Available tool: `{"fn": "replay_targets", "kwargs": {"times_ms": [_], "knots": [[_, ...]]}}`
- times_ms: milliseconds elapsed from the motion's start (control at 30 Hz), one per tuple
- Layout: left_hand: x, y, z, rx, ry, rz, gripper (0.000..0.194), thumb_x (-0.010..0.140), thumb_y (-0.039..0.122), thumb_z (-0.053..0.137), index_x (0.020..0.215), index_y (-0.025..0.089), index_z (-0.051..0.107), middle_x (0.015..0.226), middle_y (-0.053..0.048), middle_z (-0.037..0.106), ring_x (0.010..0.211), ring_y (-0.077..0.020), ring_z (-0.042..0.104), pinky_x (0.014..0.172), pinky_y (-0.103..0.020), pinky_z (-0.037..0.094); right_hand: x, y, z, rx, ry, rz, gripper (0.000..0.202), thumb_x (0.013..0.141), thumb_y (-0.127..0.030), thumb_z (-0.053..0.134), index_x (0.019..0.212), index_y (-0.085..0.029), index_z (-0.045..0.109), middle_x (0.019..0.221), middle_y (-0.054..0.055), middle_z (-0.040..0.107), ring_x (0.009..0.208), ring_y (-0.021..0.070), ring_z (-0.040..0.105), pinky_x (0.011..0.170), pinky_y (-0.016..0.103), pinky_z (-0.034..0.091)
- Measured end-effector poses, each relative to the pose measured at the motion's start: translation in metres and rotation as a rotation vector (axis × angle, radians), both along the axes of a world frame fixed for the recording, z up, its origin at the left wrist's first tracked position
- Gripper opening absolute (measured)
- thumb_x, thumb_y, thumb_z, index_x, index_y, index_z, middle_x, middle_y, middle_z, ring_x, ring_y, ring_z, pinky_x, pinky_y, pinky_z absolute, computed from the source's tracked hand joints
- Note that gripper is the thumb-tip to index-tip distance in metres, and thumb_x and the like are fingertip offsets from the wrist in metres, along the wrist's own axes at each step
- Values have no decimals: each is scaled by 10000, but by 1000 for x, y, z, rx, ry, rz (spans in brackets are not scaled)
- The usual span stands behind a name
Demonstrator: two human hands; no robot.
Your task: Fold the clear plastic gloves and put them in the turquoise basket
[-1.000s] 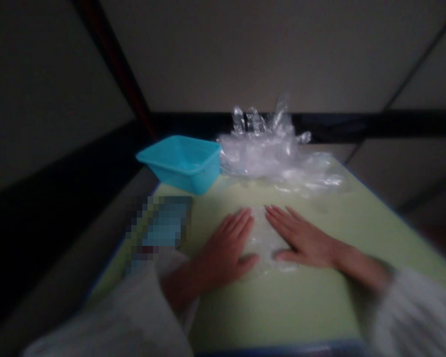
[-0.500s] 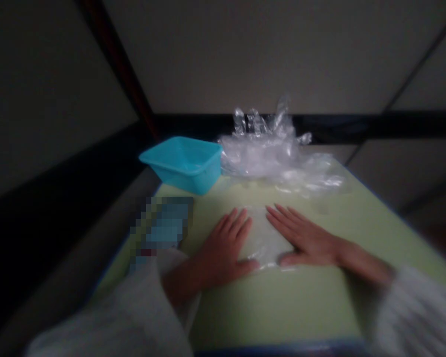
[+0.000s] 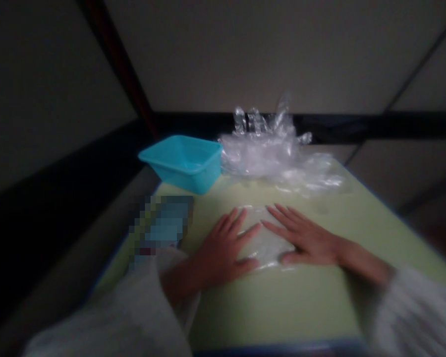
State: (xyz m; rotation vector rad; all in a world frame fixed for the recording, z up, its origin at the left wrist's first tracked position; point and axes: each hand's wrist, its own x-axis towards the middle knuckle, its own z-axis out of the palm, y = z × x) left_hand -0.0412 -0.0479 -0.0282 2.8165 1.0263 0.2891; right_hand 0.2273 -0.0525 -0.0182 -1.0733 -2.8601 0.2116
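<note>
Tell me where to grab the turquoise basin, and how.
I'd pinch the turquoise basin by its near rim, coming from the near side and above, one finger inside and thumb outside. It sits upright and open-topped, its walls flaring up to a lip that should be easy to hook. Its right side looks worse: the clear plastic gloves crowd it.

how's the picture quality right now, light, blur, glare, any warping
Head view: dim overall, walls nearly black at left; soft blur over both the left hand and right hand; bright glints on the piled clear plastic; coarse pixel blocks hide an item at left
</note>
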Motion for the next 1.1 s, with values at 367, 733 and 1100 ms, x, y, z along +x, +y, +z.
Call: {"fn": "replay_targets", "kwargs": {"times_ms": [367, 733, 1100], "knots": [[-4, 3, 8, -77, -232, -93, 727, 817, 507, 543, 1422, 198, 283, 1531, -141, 115, 1396, -341, 83, 1097, -524, 150, 7, 1, 18, -80, 181, 29, 826, 828, -666, 409, 1465, -202, 160, 1540, 109, 66, 1398, 310, 67, 1099, 506, 186], [2, -5, 15, -556, -826, 200, 284, 855, 217, 496, 1137, 192, 476, 930, -51, 712, 908, -173, 657, 839, -295, 459, 0, -38, 38, 158, -9, 203, 213, 901, -288, 506, 729, -190, 586, 741, 15, 565, 719, 166, 495, 685, 338, 356], [5, 0, 10, -760, -860, 256, 299, 819, 243, 522, 1101, 185, 440, 916, -66, 707, 867, -181, 670, 778, -302, 495, -5, -46, 25, 265, -59, 196, 227, 906, -155, 453, 712, -177, 569, 718, 25, 569, 679, 164, 478, 619, 334, 294]]}}
